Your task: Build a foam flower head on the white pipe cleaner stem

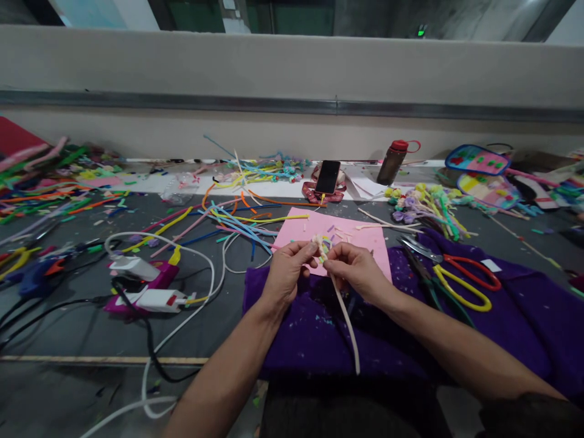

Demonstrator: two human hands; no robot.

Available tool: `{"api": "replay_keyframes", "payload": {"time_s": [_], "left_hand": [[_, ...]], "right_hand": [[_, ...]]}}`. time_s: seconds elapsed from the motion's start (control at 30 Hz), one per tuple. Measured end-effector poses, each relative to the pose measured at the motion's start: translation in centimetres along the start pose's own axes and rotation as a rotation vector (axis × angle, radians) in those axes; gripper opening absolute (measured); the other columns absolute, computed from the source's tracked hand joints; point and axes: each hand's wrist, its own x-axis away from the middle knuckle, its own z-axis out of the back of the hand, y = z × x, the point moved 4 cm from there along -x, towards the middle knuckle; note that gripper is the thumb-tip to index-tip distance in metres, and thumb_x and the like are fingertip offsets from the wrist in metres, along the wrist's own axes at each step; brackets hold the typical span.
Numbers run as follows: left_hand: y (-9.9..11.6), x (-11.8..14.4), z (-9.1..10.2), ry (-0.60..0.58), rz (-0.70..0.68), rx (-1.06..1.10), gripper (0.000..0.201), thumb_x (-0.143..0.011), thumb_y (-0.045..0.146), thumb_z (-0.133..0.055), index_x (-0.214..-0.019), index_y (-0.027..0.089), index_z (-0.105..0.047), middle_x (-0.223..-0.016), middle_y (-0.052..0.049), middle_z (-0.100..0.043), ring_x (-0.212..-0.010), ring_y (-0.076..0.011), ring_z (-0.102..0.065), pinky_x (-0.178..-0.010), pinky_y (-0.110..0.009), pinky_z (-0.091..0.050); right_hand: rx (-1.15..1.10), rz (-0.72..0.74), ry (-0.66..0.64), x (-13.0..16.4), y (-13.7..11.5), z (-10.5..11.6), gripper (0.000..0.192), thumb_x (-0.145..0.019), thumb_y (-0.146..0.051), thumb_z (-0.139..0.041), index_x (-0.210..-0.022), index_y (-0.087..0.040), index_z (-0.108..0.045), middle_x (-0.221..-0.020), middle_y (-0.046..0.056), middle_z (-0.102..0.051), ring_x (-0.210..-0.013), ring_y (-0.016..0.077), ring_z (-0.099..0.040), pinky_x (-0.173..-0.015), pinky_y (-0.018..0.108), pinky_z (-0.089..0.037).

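Note:
My left hand point(286, 271) and my right hand point(358, 267) meet over the near edge of a pink sheet point(360, 234), both pinching a cream pipe cleaner point(345, 316). Its upper end is bunched into a small knot between my fingertips. The long tail hangs down toward me across a purple cloth point(511, 310) covered in small scraps. Short cut bits lie scattered on the pink sheet.
Red and yellow scissors point(460, 281) and pliers point(417, 246) lie on the cloth at right. Glue guns point(146, 286) with tangled cords sit at left. Loose coloured pipe cleaners point(228, 222), a phone on a stand point(327, 177), a bottle point(392, 162) and finished pipe-cleaner flowers point(429, 204) lie farther back.

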Motion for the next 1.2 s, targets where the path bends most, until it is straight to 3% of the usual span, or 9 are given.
{"api": "replay_keyframes", "payload": {"time_s": [0.3, 0.87, 1.07, 1.2], "left_hand": [[-0.09, -0.06, -0.04, -0.003, 0.018, -0.028, 0.026, -0.066, 0.037, -0.068, -0.067, 0.012, -0.063, -0.051, 0.001, -0.054, -0.043, -0.0048, -0.044, -0.037, -0.015, -0.028], [-0.05, 0.21, 0.01, 0.010, 0.034, -0.007, 0.022, -0.063, 0.033, -0.071, -0.066, 0.012, -0.063, -0.049, 0.003, -0.054, -0.042, -0.0045, -0.044, -0.037, -0.015, -0.028], [0.02, 0.32, 0.01, 0.028, 0.045, -0.005, 0.024, -0.060, 0.033, -0.072, -0.065, 0.012, -0.062, -0.050, 0.002, -0.055, -0.043, -0.0054, -0.046, -0.038, -0.016, -0.028], [0.25, 0.45, 0.02, 0.056, -0.005, 0.009, 0.021, -0.063, 0.033, -0.071, -0.064, 0.014, -0.062, -0.051, 0.004, -0.054, -0.043, -0.0046, -0.045, -0.039, -0.016, -0.028]], "right_hand": [[0.034, 0.001, 0.002, -0.08, 0.32, 0.00, 0.012, -0.074, -0.027, -0.058, -0.073, -0.018, -0.050, -0.043, -0.008, -0.049, -0.030, 0.0067, -0.043, -0.029, 0.016, -0.033], [0.077, 0.009, -0.040, 0.12, -0.02, -0.03, 0.009, -0.074, -0.025, -0.056, -0.072, -0.017, -0.052, -0.047, -0.008, -0.046, -0.034, 0.0059, -0.042, -0.033, 0.016, -0.033], [0.153, 0.069, -0.049, 0.11, -0.27, 0.06, 0.011, -0.076, -0.026, -0.057, -0.071, -0.016, -0.054, -0.053, -0.006, -0.045, -0.041, 0.0051, -0.040, -0.039, 0.017, -0.031], [0.213, 0.086, -0.048, 0.25, -0.50, 0.01, 0.019, -0.076, -0.035, -0.059, -0.073, -0.016, -0.055, -0.060, -0.003, -0.051, -0.050, 0.0073, -0.046, -0.044, 0.018, -0.036]]}}
